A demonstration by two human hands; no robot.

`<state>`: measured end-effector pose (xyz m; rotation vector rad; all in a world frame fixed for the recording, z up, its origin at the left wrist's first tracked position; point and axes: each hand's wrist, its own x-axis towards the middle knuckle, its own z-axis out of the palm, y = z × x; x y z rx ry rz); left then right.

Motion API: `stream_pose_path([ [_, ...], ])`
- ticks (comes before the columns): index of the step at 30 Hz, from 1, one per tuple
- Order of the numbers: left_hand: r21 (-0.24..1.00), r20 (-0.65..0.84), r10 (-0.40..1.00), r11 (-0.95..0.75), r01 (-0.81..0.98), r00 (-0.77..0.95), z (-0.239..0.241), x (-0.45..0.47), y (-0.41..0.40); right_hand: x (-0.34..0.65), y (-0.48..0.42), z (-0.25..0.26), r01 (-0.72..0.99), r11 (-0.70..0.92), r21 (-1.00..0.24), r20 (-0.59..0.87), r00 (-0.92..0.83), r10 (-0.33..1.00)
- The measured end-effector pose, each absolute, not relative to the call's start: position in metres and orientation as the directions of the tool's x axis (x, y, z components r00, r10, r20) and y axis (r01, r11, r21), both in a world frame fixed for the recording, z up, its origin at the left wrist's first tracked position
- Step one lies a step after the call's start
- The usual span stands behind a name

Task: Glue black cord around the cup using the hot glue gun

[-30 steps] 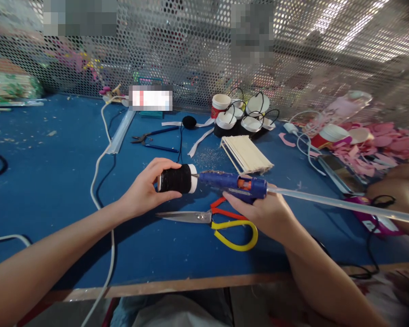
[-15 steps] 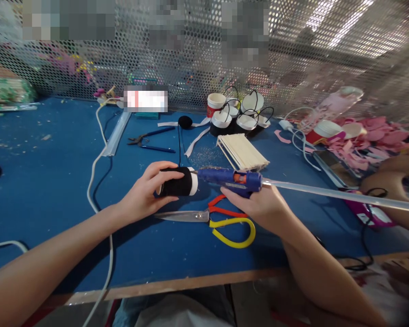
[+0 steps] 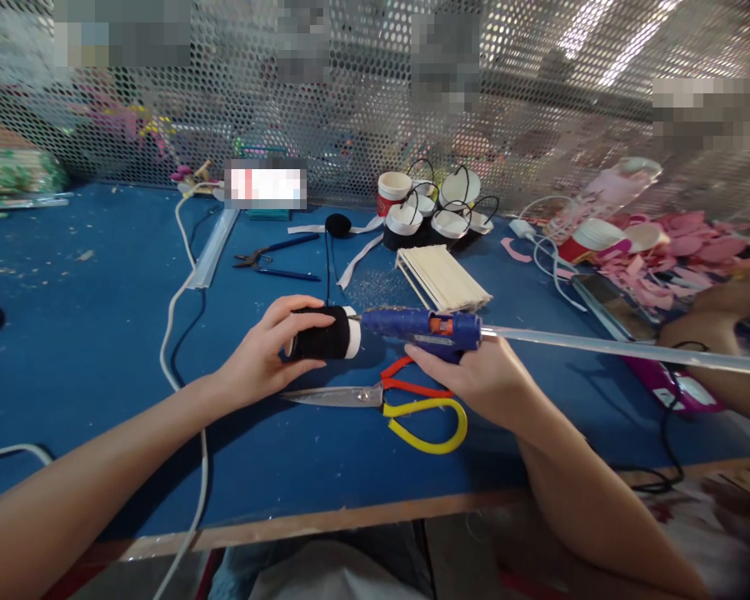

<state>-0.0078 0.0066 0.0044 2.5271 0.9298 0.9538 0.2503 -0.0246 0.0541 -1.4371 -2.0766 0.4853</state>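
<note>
My left hand (image 3: 287, 337) is closed round a paper cup (image 3: 325, 333) lying on its side, wrapped in black yarn with a white band bare at its right end. In my right hand (image 3: 481, 371) is a blue glue gun (image 3: 418, 325), a long clear glue stick (image 3: 575, 343) coming out of its back. The gun's nozzle meets the cup near the edge of the yarn. From the cup a black strand runs up to a small ball of black yarn (image 3: 338, 225). Below lie scissors (image 3: 350, 397) with one red and one yellow handle.
Behind are pliers (image 3: 281, 257), wooden sticks (image 3: 443, 277) and several cups (image 3: 450, 223) with black handles. A white cable (image 3: 167, 350) crosses at left. Pink pieces (image 3: 681, 242), a phone (image 3: 612, 307) and another person's arm (image 3: 716, 312) are at right. A perforated metal screen (image 3: 350, 125) stands behind.
Almost nothing differs. Both hands, the cup and the glue gun keep their places, with the nozzle still at the cup; the view has shifted very slightly.
</note>
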Motion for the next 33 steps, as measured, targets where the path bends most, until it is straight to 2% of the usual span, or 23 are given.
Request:
stream_pose_path([
  [6, 0.442, 0.486, 0.633, -0.773, 0.455, 0.603, 0.005, -0.006, 0.005, 0.252, -0.023, 0.051, 0.751, 0.333, -0.57, 0.213, -0.256, 0.943],
  [12, 0.596, 0.462, 0.727, -0.679, 0.429, 0.508, 0.004, -0.007, 0.008, 0.247, -0.027, 0.059, 0.747, 0.363, -0.557, 0.244, -0.27, 0.931],
  [19, 0.697, 0.431, 0.795, -0.594, 0.402, 0.428, 0.004, -0.006, 0.011, 0.254, -0.029, 0.057, 0.766, 0.545, -0.342, 0.31, -0.455, 0.835],
  [22, 0.758, 0.382, 0.839, -0.524, 0.389, 0.386, 0.003, -0.006, 0.011, 0.254, -0.03, 0.056, 0.756, 0.566, -0.329, 0.315, -0.477, 0.82],
  [24, 0.798, 0.348, 0.868, -0.473, 0.374, 0.355, 0.002, -0.005, 0.011, 0.252, -0.031, 0.056, 0.757, 0.515, -0.402, 0.297, -0.424, 0.856],
  [26, 0.821, 0.33, 0.88, -0.446, 0.357, 0.342, 0.0, -0.005, 0.011, 0.25, -0.031, 0.057, 0.74, 0.415, -0.53, 0.259, -0.324, 0.91],
  [29, 0.821, 0.344, 0.872, -0.459, 0.338, 0.348, -0.002, -0.006, 0.011, 0.253, -0.024, 0.059, 0.648, 0.208, -0.732, 0.119, -0.179, 0.977],
  [31, 0.811, 0.365, 0.861, -0.48, 0.334, 0.354, -0.002, -0.006, 0.012, 0.26, -0.015, 0.059, 0.592, 0.138, -0.794, 0.085, -0.117, 0.989],
  [33, 0.796, 0.384, 0.852, -0.501, 0.339, 0.357, -0.003, -0.006, 0.012, 0.269, -0.001, 0.058, 0.567, 0.122, -0.814, 0.13, -0.027, 0.991],
])
